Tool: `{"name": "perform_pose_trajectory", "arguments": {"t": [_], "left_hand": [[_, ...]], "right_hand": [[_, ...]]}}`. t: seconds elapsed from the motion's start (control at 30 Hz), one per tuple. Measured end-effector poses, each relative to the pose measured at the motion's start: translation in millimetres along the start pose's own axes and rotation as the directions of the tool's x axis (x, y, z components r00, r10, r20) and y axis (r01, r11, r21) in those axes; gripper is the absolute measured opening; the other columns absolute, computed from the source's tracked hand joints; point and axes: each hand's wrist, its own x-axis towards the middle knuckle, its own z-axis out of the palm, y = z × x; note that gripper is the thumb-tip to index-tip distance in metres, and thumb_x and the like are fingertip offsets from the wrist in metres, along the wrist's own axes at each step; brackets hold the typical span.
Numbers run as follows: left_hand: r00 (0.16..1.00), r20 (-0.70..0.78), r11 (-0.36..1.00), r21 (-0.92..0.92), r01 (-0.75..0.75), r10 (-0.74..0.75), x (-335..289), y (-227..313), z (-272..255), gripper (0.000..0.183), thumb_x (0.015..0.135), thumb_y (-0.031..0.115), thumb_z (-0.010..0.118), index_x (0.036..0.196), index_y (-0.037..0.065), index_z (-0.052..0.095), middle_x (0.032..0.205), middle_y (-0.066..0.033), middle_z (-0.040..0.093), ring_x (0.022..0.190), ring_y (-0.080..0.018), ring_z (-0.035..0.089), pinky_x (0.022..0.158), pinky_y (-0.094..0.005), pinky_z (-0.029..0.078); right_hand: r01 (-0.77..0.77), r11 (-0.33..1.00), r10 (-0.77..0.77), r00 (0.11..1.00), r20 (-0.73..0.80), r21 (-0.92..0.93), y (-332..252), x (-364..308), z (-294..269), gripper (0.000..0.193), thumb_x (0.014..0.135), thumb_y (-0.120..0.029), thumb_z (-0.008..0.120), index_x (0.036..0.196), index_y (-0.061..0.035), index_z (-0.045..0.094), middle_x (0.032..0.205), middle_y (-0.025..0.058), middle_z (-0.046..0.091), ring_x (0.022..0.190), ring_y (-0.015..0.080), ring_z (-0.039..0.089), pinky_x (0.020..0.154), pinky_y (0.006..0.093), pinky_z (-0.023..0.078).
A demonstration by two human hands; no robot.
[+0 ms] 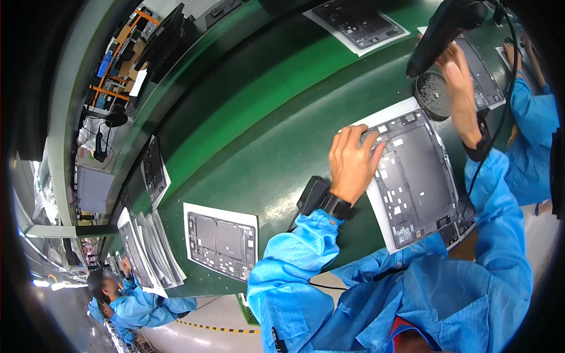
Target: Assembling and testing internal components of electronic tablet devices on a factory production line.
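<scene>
An opened dark grey tablet housing [421,170], with small white pads and parts along its edges, lies on a white sheet [379,215] in front of me. My left hand [353,159] rests at its far left corner, fingers spread and slightly bent over the edge. Farther right, my right hand [461,88] is raised beside a round dark dish [434,94] with a dotted surface. Its fingers look bent together. A black handheld tool [447,29] with a cable covers part of them, so what they hold is hidden. Black bands circle both wrists.
Another tablet housing [220,242] lies to the left, and one more [356,23] at the back. A black block-shaped device [312,194] is by my left wrist. Stacked sheets [156,247] stand at the far left. Co-workers in blue sit at left [141,306] and right [532,117].
</scene>
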Motion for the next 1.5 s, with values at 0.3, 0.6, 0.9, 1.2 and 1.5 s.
{"name": "perform_pose_trajectory", "arguments": {"t": [0.3, 0.6, 0.9, 1.2, 1.5], "left_hand": [[0.978, 0.047, 0.965, 0.156, -0.210, 0.205, -4, 0, -6, 0.025, 0.084, 0.015, 0.080, 0.106, 0.005, 0.073, 0.109, -0.0099, 0.069, 0.096, -0.0303, 0.069, 0.079, -0.0412, 0.059], [0.961, 0.077, 0.934, 0.227, -0.276, 0.265, -1, 5, -2, 0.024, 0.085, 0.015, 0.079, 0.105, 0.003, 0.076, 0.110, -0.0120, 0.071, 0.095, -0.0309, 0.071, 0.077, -0.0406, 0.059], [0.974, -0.222, 0.995, 0.078, 0.067, -0.048, 2, -18, -66, 0.015, 0.091, 0.011, 0.072, 0.100, 0.000, 0.075, 0.100, -0.0160, 0.073, 0.087, -0.0322, 0.071, 0.078, -0.0400, 0.056], [0.941, 0.184, 0.942, 0.240, 0.236, -0.283, -61, 33, -83, 0.064, 0.074, 0.032, 0.085, 0.124, 0.002, 0.058, 0.122, -0.0160, 0.053, 0.115, -0.0356, 0.048, 0.097, -0.0447, 0.039], [0.953, 0.177, 0.963, 0.150, 0.222, -0.247, -41, 46, -35, 0.067, 0.072, 0.021, 0.085, 0.128, -0.002, 0.055, 0.121, -0.0178, 0.054, 0.116, -0.0359, 0.047, 0.096, -0.0461, 0.035]], "right_hand": [[-0.276, 0.892, 0.177, 0.942, -0.284, -0.358, -67, -187, -180, 0.014, 0.099, -0.015, 0.061, 0.093, -0.0024, 0.058, 0.075, 0.0001, 0.047, 0.064, 0.0097, 0.044, 0.059, 0.0258, 0.036], [0.563, 0.619, -0.028, 0.712, 0.702, -0.547, -92, -209, -89, 0.041, 0.082, -0.013, 0.073, 0.122, -0.0057, 0.070, 0.126, 0.0131, 0.066, 0.109, 0.0282, 0.065, 0.096, 0.0423, 0.054], [0.723, 0.574, -0.240, 0.596, 0.766, -0.383, -73, -167, -40, 0.040, 0.087, -0.010, 0.065, 0.126, -0.0035, 0.070, 0.130, 0.0130, 0.067, 0.111, 0.0271, 0.067, 0.098, 0.0436, 0.055], [0.663, 0.620, -0.228, 0.664, 0.712, -0.419, -91, -183, -55, 0.033, 0.082, -0.004, 0.067, 0.114, -0.0029, 0.075, 0.121, 0.0130, 0.072, 0.109, 0.0298, 0.069, 0.095, 0.0455, 0.057], [0.413, 0.718, -0.174, 0.886, 0.430, -0.560, -78, -203, -61, 0.031, 0.080, 0.006, 0.067, 0.110, 0.0030, 0.074, 0.118, 0.0171, 0.073, 0.110, 0.0356, 0.068, 0.096, 0.0475, 0.055]]}}
